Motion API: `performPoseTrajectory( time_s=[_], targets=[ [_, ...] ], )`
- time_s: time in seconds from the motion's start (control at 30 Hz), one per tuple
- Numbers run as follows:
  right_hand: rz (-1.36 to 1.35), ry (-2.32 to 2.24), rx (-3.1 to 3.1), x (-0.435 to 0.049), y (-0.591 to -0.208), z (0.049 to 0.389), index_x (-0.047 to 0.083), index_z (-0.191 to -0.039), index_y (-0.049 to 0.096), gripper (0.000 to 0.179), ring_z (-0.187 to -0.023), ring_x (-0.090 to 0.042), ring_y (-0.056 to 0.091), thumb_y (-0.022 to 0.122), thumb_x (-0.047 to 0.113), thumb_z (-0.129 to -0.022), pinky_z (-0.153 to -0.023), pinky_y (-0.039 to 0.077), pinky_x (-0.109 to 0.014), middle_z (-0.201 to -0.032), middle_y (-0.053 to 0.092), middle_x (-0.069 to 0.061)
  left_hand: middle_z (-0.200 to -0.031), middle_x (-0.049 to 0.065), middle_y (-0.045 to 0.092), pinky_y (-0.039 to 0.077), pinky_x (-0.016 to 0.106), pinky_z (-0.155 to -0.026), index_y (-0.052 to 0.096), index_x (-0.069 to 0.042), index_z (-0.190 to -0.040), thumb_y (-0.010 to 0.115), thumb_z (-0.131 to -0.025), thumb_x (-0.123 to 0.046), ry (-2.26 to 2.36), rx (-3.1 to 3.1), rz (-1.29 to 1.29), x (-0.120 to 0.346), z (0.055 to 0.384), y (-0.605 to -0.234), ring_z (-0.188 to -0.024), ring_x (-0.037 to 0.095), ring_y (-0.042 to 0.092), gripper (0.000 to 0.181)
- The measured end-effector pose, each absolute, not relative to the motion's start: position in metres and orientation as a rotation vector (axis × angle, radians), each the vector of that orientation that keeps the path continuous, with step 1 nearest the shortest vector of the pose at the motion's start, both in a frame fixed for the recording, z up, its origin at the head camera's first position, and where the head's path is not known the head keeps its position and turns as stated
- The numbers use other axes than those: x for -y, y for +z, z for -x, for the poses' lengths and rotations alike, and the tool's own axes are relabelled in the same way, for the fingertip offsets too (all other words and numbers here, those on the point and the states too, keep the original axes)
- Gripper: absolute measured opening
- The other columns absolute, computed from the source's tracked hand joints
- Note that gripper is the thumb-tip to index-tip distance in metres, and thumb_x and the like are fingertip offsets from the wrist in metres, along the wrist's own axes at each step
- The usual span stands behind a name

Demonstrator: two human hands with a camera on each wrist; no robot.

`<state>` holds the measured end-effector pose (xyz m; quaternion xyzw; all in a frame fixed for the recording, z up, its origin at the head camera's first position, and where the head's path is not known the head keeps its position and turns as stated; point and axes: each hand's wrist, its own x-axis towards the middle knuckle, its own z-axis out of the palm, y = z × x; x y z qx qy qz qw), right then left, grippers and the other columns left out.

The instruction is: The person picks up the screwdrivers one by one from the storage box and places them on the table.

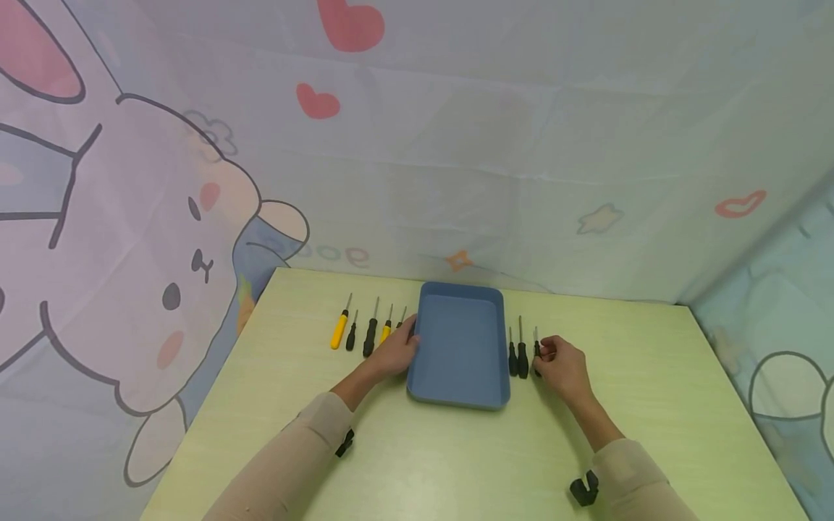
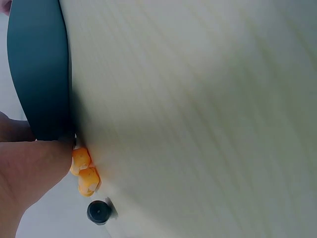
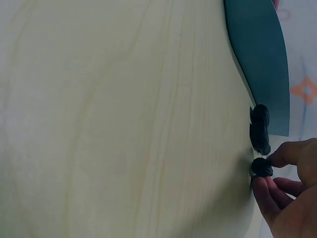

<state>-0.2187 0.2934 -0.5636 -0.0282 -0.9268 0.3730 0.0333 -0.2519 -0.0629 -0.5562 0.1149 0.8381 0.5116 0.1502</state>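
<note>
A blue-grey tray [image 1: 459,394] lies on the table, its long sides pointing away from me. My left hand [image 1: 395,356] grips its left wall, thumb at the rim and fingers along the outside; it partly hides a screwdriver [image 1: 402,314] behind it. Right of the tray, my right hand [image 1: 562,365] pinches the handle of a small black screwdriver [image 3: 262,167] between thumb and fingertips, its shaft pointing away. Two other black screwdrivers, a short one [image 1: 512,359] and a longer one [image 1: 523,358], lie between that hand and the tray.
Left of the tray lie a yellow screwdriver [image 1: 339,331], a small black one [image 1: 351,337], a larger black one [image 1: 370,337] and another yellow one [image 1: 386,332]. A printed cloth [image 1: 456,166] hangs behind the table's back edge. Black wrist mounts sit at both sleeves.
</note>
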Motion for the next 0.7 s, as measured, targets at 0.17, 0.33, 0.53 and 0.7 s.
performPoseTrajectory(
  time_s=[0.17,0.33,0.53,0.7],
  targets=[
    [0.074,1.142,2.853,-0.2918,-0.562,0.2162,-0.012,-0.122,0.064,0.035,-0.093,-0.031,0.071,0.066,0.003,-0.09,-0.078,0.058,-0.039,-0.103,0.071,-0.02,-0.171,0.023,0.027,0.026,0.05,-0.127,0.016,0.0,-0.169,0.036,-0.115,-0.014,1.458,-2.416,-0.339,0.0621,0.2514,-0.5552,-0.158,0.036,0.027,0.058],
    [0.068,1.11,2.851,-0.2925,-0.5625,0.2149,-0.013,-0.121,0.064,0.036,-0.092,-0.032,0.071,0.066,0.003,-0.089,-0.081,0.059,-0.043,-0.102,0.072,-0.02,-0.171,0.023,0.027,0.026,0.05,-0.127,0.016,0.0,-0.169,0.037,-0.115,-0.014,1.445,-2.424,-0.349,0.0606,0.2518,-0.5551,-0.158,0.036,0.028,0.059],
    [0.055,1.079,2.854,-0.2903,-0.5655,0.2158,-0.013,-0.12,0.065,0.035,-0.092,-0.032,0.072,0.067,0.003,-0.089,-0.081,0.06,-0.042,-0.101,0.072,-0.019,-0.171,0.024,0.026,0.027,0.051,-0.127,0.016,0.001,-0.168,0.037,-0.115,-0.015,1.425,-2.432,-0.333,0.0622,0.2528,-0.5562,-0.158,0.037,0.028,0.059],
    [0.04,1.079,2.847,-0.286,-0.5644,0.2164,-0.013,-0.118,0.065,0.034,-0.091,-0.032,0.072,0.067,0.002,-0.088,-0.079,0.06,-0.041,-0.099,0.072,-0.019,-0.17,0.024,0.028,0.029,0.052,-0.126,0.017,0.0,-0.168,0.038,-0.115,-0.015,1.42,-2.434,-0.315,0.0644,0.2529,-0.5538,-0.157,0.038,0.029,0.059]
  ],
)
